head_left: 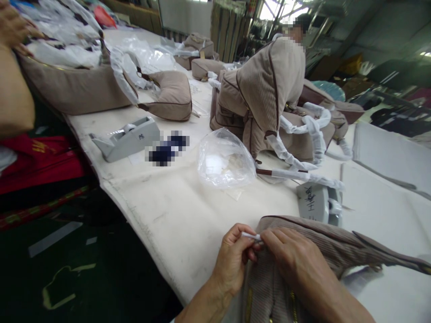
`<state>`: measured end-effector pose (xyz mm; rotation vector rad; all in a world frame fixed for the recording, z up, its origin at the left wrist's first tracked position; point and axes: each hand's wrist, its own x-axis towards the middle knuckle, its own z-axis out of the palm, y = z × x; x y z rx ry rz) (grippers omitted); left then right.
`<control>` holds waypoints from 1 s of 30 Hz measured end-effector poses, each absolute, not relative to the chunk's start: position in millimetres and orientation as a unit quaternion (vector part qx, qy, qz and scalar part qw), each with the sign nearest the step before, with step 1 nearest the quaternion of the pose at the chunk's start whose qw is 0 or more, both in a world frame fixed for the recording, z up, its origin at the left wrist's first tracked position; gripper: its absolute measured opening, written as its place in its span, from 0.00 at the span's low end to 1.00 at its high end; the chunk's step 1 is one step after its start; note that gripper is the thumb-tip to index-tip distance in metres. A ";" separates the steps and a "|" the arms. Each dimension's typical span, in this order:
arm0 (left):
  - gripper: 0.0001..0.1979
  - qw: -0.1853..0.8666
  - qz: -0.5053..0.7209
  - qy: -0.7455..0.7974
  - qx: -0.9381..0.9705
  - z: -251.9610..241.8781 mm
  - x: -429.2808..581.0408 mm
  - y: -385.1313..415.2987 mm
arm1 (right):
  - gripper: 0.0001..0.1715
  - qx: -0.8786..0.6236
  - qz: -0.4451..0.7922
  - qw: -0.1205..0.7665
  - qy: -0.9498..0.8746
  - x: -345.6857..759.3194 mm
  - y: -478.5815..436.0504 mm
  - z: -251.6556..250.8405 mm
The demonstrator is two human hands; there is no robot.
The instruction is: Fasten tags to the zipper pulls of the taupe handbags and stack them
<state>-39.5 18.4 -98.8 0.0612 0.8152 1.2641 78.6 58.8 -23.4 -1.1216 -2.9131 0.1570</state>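
Note:
A taupe corduroy bag with dark piping and brass zips lies at the lower right of the head view, in front of me. My left hand is closed at the bag's near top edge, thumb and fingers pinching a thin white strip. The other end of that strip runs under the bent fingers of my right hand, which also rests on the bag. Its fingertips are partly hidden, and I cannot make out what the strip is attached to.
A clear plastic bag lies mid-table, near two grey tape dispensers. Stacked taupe bags with wrapped handles stand behind it. At the left, a co-worker's arm reaches to a large bag. Another person stands at the back.

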 end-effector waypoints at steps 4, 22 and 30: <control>0.12 0.778 0.551 0.296 0.060 -104.5 -52.3 21.6 | 0.13 -0.328 0.019 0.026 -0.944 79.7 59.4 -27.9; 0.13 0.817 0.348 0.403 0.223 -110.0 -78.9 36.8 | 0.09 -0.309 -0.006 0.147 -0.940 86.8 36.3 -12.8; 0.14 0.780 0.427 0.423 0.173 -112.8 -92.1 15.3 | 0.13 -0.750 0.184 0.374 -0.514 231.3 30.3 -32.8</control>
